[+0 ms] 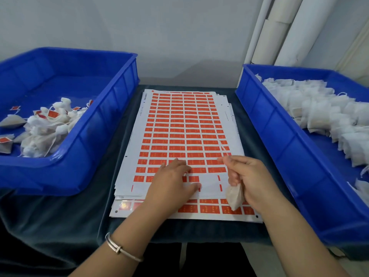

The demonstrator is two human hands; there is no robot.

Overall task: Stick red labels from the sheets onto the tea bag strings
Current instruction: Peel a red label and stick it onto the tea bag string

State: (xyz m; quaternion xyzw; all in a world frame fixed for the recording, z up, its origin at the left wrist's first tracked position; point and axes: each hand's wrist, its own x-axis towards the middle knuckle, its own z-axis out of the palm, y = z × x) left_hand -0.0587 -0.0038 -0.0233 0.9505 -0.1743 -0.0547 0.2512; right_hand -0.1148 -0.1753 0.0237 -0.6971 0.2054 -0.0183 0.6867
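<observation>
Tea bag (235, 196) hangs from the right hand (251, 180), its fingers curled round it above the near edge of the label sheets (179, 124). Left hand (171, 182) lies flat, fingers straight, pressing the top sheet. Sheets sit stacked mid-worktop (60, 212). Left bin (83, 140) holds labelled bags; right bin (279, 136) holds plain white ones.

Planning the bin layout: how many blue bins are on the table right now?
2. One blue bin sits left of the label sheets and holds labelled tea bags; the other blue bin sits to their right and holds plain white ones. Both run past the frame edges.
</observation>
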